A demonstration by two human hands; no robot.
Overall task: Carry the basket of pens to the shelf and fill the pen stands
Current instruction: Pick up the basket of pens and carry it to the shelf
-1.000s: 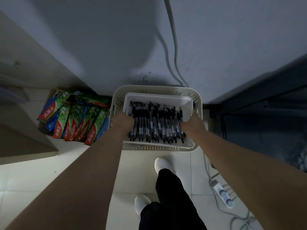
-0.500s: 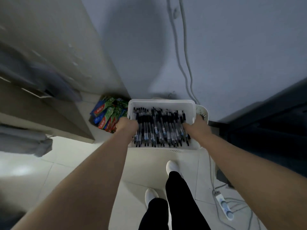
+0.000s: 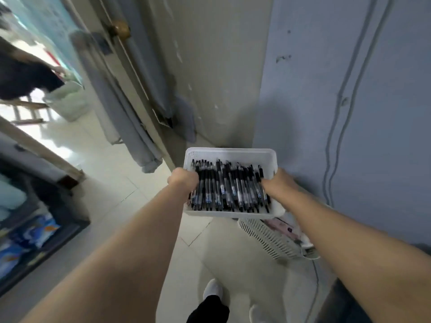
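Note:
A shallow white plastic basket [image 3: 231, 154] full of black pens [image 3: 229, 186] hangs in the air in front of me, well above the floor. My left hand [image 3: 184, 179] grips its left rim with the fingers curled inside. My right hand [image 3: 277, 183] grips the right rim the same way. The basket is held roughly level, close to the grey wall. No shelf or pen stand is in view.
A larger slotted white basket [image 3: 268, 238] sits on the tiled floor below right. An open door [image 3: 144, 66] with a brass knob [image 3: 121, 29] and hanging grey cloth [image 3: 130, 127] stands to the left. A dark cabinet [image 3: 35, 224] is at lower left; another person [image 3: 21, 73] is beyond the doorway.
Both hands have lifted the pen basket out of the larger floor basket and raised it. My view has swung left, from the wall and toothpaste boxes toward the door.

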